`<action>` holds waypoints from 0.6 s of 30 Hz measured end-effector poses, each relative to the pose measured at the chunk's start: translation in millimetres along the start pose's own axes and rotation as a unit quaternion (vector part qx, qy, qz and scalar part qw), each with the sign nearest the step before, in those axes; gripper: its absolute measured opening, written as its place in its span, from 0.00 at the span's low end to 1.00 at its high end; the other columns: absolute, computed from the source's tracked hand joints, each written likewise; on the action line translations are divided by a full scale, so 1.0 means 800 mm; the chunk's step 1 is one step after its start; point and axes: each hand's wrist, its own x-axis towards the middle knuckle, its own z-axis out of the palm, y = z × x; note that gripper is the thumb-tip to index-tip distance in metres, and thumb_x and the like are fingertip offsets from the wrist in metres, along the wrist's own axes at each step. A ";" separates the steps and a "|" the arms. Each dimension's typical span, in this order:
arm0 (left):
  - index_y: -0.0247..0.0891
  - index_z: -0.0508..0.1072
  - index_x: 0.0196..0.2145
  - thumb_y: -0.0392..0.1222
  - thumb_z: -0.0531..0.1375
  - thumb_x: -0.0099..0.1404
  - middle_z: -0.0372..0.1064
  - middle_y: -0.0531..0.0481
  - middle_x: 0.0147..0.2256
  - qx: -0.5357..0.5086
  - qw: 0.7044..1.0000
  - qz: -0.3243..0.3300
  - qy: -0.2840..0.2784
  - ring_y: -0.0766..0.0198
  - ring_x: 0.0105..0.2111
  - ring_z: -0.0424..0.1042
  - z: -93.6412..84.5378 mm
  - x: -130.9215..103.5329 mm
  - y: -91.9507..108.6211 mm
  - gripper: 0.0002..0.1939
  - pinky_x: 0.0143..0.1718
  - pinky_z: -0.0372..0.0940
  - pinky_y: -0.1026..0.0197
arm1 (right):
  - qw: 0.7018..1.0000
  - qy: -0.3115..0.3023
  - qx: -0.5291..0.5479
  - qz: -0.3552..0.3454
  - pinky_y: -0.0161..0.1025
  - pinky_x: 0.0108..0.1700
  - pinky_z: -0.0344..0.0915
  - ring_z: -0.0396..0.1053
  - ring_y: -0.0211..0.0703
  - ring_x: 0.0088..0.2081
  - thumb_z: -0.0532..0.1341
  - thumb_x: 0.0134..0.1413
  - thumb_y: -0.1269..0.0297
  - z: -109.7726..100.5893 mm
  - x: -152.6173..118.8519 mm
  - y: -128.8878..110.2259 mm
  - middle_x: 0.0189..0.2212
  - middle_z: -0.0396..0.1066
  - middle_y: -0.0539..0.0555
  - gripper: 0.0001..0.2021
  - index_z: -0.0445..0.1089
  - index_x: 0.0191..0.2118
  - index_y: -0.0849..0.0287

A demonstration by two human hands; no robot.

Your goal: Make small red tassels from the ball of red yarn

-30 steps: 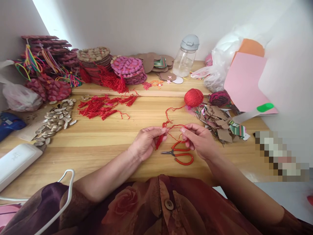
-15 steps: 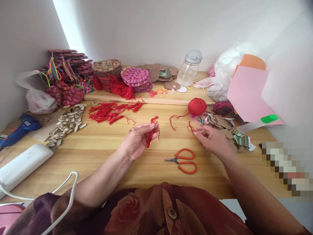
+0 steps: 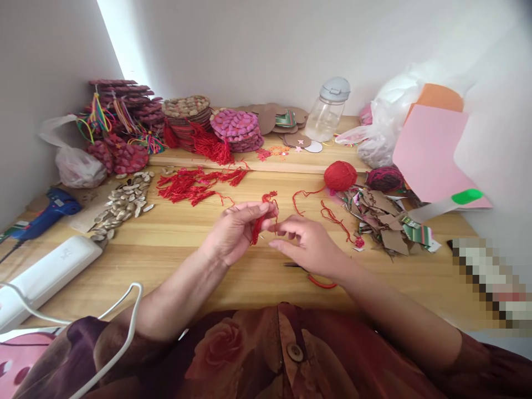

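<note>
My left hand (image 3: 239, 230) is closed, pinching a small red yarn tassel (image 3: 257, 228) between thumb and fingers. A loose strand and a curled end stick out above the fingertips. Close beside it, my right hand (image 3: 307, 241) has thumb and forefinger apart, its fingertips near the hanging strand; whether they touch it I cannot tell. Under my right hand lie red-handled scissors (image 3: 322, 282), partly hidden. A ball of red yarn (image 3: 339, 175) rests farther back, its tail trailing left. Loose red strands (image 3: 334, 215) lie right of my hands. A pile of red tassels (image 3: 187, 185) sits to the left.
Stacked woven coasters (image 3: 236, 128) and a clear bottle (image 3: 326, 116) stand on the raised back ledge. Seed shells (image 3: 124, 202), a blue glue gun (image 3: 45, 216) and a white power strip (image 3: 50, 277) occupy the left. Cardboard scraps (image 3: 382, 216) and pink paper (image 3: 428, 149) are at right.
My right hand has let go of the red strands at the right and moved left to the tassel, now covering part of the scissors. My left hand still grips the tassel.
</note>
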 end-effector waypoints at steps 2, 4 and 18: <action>0.29 0.79 0.30 0.32 0.65 0.56 0.76 0.46 0.33 -0.003 1.000 0.025 0.016 0.68 0.34 0.75 -0.007 -0.002 0.011 0.03 0.28 0.68 0.74 | 0.994 -0.035 -0.083 -0.064 0.44 0.46 0.62 0.67 0.46 0.39 0.60 0.60 0.61 0.015 0.005 0.001 0.38 0.74 0.59 0.14 0.74 0.48 0.62; 0.31 0.79 0.30 0.32 0.65 0.56 0.76 0.47 0.33 -0.005 0.998 0.042 0.037 0.68 0.35 0.76 -0.013 -0.004 0.021 0.03 0.28 0.68 0.75 | 0.983 -0.065 -0.150 -0.090 0.49 0.50 0.60 0.65 0.50 0.42 0.58 0.62 0.62 0.025 0.005 0.001 0.38 0.73 0.62 0.16 0.73 0.51 0.64; 0.31 0.79 0.29 0.34 0.66 0.54 0.76 0.47 0.31 0.040 0.994 0.079 0.057 0.67 0.33 0.75 -0.027 -0.014 0.044 0.04 0.26 0.67 0.73 | 0.988 -0.045 0.118 -0.094 0.41 0.45 0.64 0.69 0.43 0.39 0.58 0.61 0.65 0.049 -0.011 -0.032 0.35 0.75 0.55 0.09 0.76 0.41 0.58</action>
